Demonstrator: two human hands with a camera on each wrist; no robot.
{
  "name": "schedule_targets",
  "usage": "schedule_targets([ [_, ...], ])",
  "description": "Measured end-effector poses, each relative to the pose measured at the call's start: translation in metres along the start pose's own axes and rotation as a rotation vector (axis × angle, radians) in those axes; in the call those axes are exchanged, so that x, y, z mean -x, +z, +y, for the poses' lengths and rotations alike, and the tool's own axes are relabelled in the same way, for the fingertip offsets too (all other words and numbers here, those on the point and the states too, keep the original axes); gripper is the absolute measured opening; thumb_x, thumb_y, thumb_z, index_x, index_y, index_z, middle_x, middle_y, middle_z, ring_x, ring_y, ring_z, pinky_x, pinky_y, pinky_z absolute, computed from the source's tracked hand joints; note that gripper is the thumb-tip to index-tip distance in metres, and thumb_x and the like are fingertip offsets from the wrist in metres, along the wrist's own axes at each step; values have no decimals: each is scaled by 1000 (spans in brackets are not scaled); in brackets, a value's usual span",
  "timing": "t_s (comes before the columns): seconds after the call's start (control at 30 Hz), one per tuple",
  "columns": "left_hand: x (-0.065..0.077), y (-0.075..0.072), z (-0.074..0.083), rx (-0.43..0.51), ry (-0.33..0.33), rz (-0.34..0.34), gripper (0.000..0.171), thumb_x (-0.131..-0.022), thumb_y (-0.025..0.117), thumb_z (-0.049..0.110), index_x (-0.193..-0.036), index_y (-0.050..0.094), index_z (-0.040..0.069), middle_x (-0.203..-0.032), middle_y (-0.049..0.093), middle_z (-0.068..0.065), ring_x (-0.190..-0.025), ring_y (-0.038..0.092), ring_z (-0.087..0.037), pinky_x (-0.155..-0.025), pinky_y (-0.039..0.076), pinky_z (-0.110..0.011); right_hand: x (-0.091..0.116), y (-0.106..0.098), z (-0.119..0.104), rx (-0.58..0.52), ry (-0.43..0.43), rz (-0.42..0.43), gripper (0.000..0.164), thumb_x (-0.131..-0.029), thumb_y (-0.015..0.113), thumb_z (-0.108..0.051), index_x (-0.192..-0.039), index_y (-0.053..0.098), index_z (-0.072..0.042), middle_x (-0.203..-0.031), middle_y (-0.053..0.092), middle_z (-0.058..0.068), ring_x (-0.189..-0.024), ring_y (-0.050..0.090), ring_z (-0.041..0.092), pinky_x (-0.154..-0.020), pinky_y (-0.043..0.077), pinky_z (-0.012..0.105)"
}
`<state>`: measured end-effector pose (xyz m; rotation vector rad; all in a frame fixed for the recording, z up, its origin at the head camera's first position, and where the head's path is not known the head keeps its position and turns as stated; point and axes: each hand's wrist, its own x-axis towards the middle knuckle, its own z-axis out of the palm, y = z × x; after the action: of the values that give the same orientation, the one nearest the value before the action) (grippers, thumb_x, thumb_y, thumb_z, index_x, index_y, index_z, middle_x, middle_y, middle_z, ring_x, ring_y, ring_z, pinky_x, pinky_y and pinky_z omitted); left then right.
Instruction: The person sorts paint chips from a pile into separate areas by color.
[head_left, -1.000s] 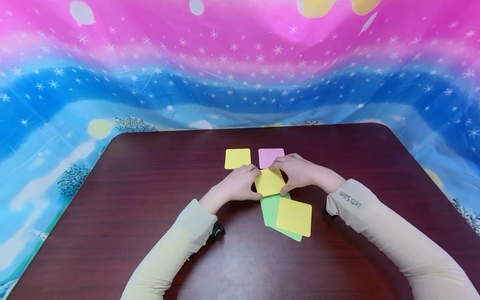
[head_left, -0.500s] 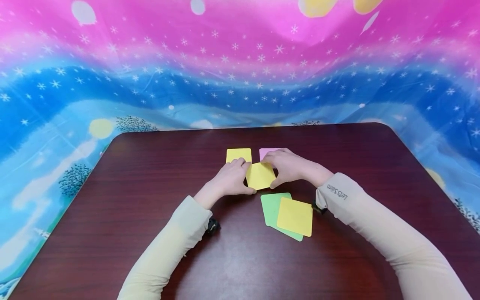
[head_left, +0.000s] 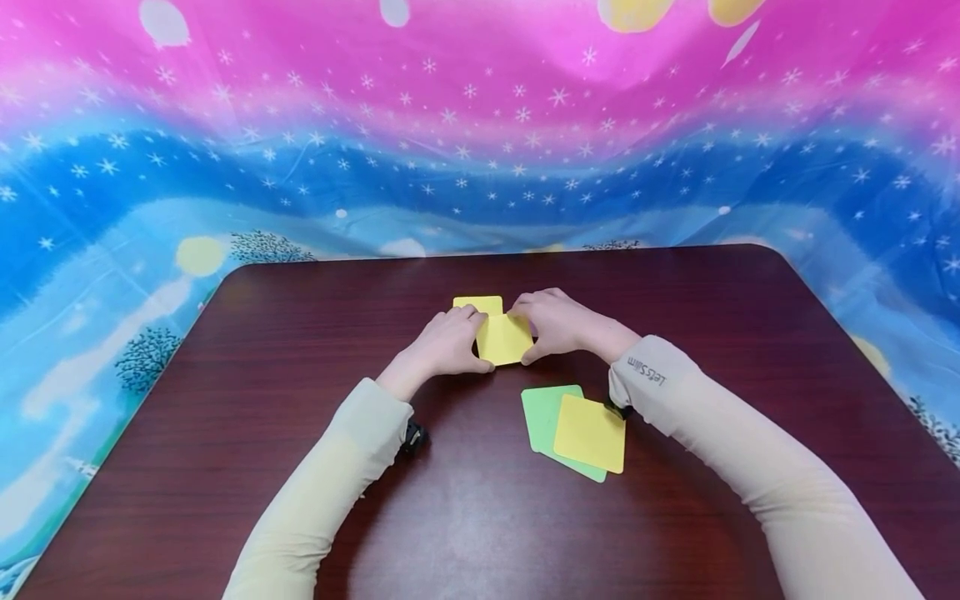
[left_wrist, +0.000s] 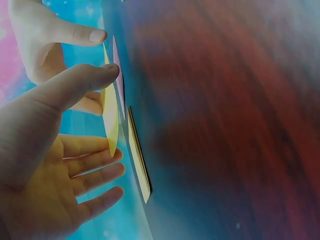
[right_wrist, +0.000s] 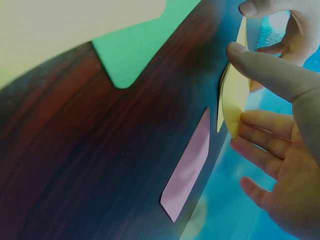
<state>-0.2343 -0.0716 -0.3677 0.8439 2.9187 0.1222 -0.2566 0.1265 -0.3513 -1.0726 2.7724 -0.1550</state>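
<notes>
Both hands holding up yellow square

Left hand [head_left: 444, 343] and right hand [head_left: 561, 321] are gripping the held yellow square [head_left: 504, 340] by opposite sides. It's bowing, hovering above the table [head_left: 337, 317], partly covering the far yellow square [head_left: 468, 304] in head view. Pink square [right_wrist: 187, 167] is lying near that one, showing in wrist views. Closer to the person, the near yellow square [head_left: 591, 435] is overlapping green paper [head_left: 540, 415].

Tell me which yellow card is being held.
The middle yellow card, pinched between the left grip and right grip. The far yellow card lies beyond it; the near yellow card lies partly over a green card.
</notes>
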Motion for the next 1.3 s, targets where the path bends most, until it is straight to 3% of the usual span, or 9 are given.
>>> schedule_targets([
  [0.6,-9,-3,-32,20,-31,-26,81,-72,66,49,-135,41,5,-132,46,-10,-118,44,-28,-95,36,-45,-31,1,-6,63,69,-33,69,-70,72,-47,-123,54,-8,-127,49,8,-119,43,27,-104,25,45],
  [1.0,-18,-5,-42,36,-65,-24,77,-72,66,41,-135,41,5,-132,47,-9,-116,45,-27,-93,36,-45,-45,1,-4,38,75,5,64,-71,73,-44,-119,57,-6,-123,52,10,-113,47,27,-101,29,45],
  [1.3,-23,-8,-50,33,-92,-79,76,-73,67,40,-136,40,7,-133,46,-9,-115,45,-27,-93,34,-47,-56,4,-5,35,79,-3,64,-71,72,-44,-119,57,-5,-122,52,9,-111,47,26,-99,31,44],
])
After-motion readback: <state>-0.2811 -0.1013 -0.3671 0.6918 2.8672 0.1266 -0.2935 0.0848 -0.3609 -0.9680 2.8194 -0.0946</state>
